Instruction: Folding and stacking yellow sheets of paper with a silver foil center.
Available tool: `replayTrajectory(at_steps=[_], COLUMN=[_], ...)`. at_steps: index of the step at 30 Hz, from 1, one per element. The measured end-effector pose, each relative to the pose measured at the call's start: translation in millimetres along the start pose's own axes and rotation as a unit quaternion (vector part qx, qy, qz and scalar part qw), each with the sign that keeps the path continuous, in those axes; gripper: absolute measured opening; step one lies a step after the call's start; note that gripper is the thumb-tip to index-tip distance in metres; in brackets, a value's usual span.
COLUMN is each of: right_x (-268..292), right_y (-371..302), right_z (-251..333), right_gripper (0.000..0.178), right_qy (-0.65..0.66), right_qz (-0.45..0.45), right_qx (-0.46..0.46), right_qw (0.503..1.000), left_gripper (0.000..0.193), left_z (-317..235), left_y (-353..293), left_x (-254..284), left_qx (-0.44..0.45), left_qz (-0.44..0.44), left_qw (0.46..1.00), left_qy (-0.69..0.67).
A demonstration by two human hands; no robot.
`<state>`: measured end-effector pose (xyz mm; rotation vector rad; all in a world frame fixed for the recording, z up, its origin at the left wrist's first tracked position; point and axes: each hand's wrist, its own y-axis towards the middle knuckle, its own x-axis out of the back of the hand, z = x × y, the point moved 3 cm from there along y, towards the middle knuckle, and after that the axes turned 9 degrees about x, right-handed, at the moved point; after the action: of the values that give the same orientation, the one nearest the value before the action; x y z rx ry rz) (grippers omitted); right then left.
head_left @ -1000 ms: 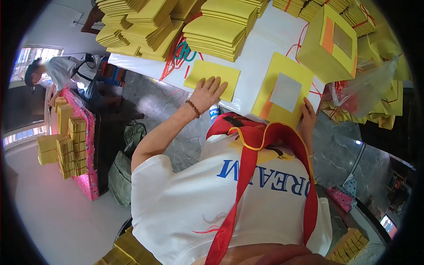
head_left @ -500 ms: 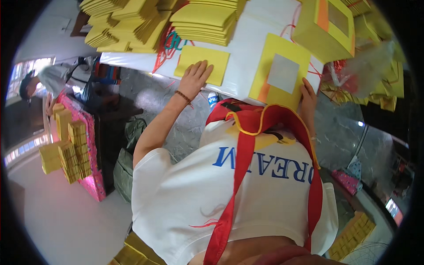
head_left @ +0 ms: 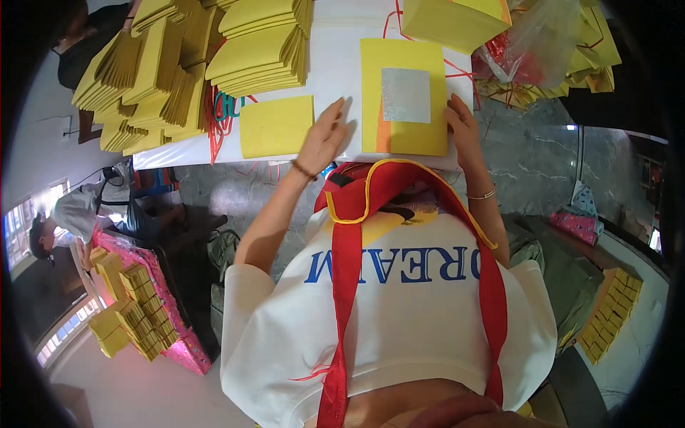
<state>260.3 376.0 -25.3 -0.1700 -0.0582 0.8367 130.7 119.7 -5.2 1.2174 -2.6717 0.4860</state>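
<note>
In front of me on the white-covered table lies a yellow paper stack (head_left: pixel 404 139) with a silver square and an orange strip on its top sheet. My right hand (head_left: pixel 465 132) rests along its right edge, fingers stretched out. My left hand (head_left: pixel 322 143) is a little left of the stack, apart from it, with straight fingers and nothing held. Left of that hand lies a folded yellow paper piece (head_left: pixel 277 127), flat on the table.
Folded yellow paper bundles (head_left: pixel 260 60) are piled at the far left, beside green-handled scissors (head_left: pixel 227 107) and red strings (head_left: pixel 216 135). A yellow block (head_left: pixel 453 21) and a clear plastic bag (head_left: pixel 546 43) stand far right. Another person (head_left: pixel 78 207) sits left by a pink-covered table (head_left: pixel 193 349).
My left hand has left the folded yellow piece and moved right, toward the stack. The stack now lies straighter to me. The whole view has turned and shifted.
</note>
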Motion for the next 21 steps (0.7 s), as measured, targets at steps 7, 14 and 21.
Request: replayTrajectory(at_steps=[7, 14, 21], right_x=[-10.7, -14.7, -28.0], right_y=[-0.2, 4.8, 17.6], right_z=[3.3, -10.7, -11.1], right_gripper=[0.045, 0.046, 0.049], right_qy=[-0.001, -0.067, -0.090], right_qz=[0.069, 0.046, 0.042], right_qx=[0.050, 0.086, 0.083], right_qw=[0.996, 0.993, 0.992], left_gripper=[0.047, 0.044, 0.044], left_z=[-1.9, 14.2, 7.0], left_y=[37.4, 41.0, 58.7], left_x=[-40.5, -39.7, -21.5], left_qx=[0.100, 0.057, 0.072], left_qz=[-0.008, -0.065, -0.086], left_qw=[0.981, 0.987, 0.992], left_qy=[-0.168, -0.139, -0.050])
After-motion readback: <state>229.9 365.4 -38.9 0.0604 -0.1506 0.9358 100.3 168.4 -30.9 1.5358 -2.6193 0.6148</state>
